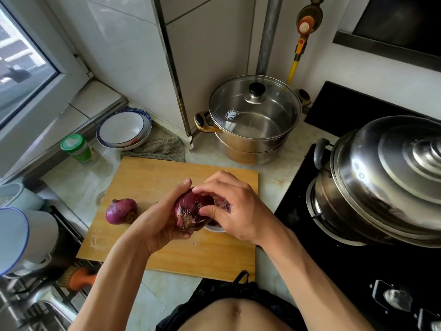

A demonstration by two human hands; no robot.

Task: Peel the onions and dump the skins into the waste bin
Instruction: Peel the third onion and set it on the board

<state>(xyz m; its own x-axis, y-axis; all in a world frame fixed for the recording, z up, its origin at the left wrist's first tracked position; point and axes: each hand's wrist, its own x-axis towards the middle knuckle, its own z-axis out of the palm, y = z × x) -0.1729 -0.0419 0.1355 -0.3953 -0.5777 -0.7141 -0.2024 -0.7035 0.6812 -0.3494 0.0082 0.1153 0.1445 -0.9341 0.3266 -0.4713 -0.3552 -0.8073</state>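
Red-purple and papery, an onion (191, 210) sits at the centre of the frame, held above a wooden board (148, 180) in a kitchen corner. The left hand (164, 223) cups it from below and from the left, fingers curled round the bulb and thumb lying up along its side, root end turned toward the camera. The right hand (235, 206) comes in from the right with its fingers bent over the top of the onion, thumb and fingertips pinching at the loose skin (223, 203). Directly beneath the hands a small white bowl (214, 228) shows only as a sliver of rim on the board. A second onion (121, 210), unpeeled, lies on the board to the left of centre, apart from the hands. Behind the board, toward the top of the frame, a steel pot (253, 120) with a glass lid stands on the pale counter (274, 170), with a folded cloth (160, 149) and stacked white bowls (124, 130) to its left and a green-capped jar (77, 148) further left, under the window (21, 58). At the right edge a large steel steamer (381, 182) rests on a black hob (334, 271). Two pale cups (21, 232) stand at the left edge, above a sink (28, 306) in the lower left corner.
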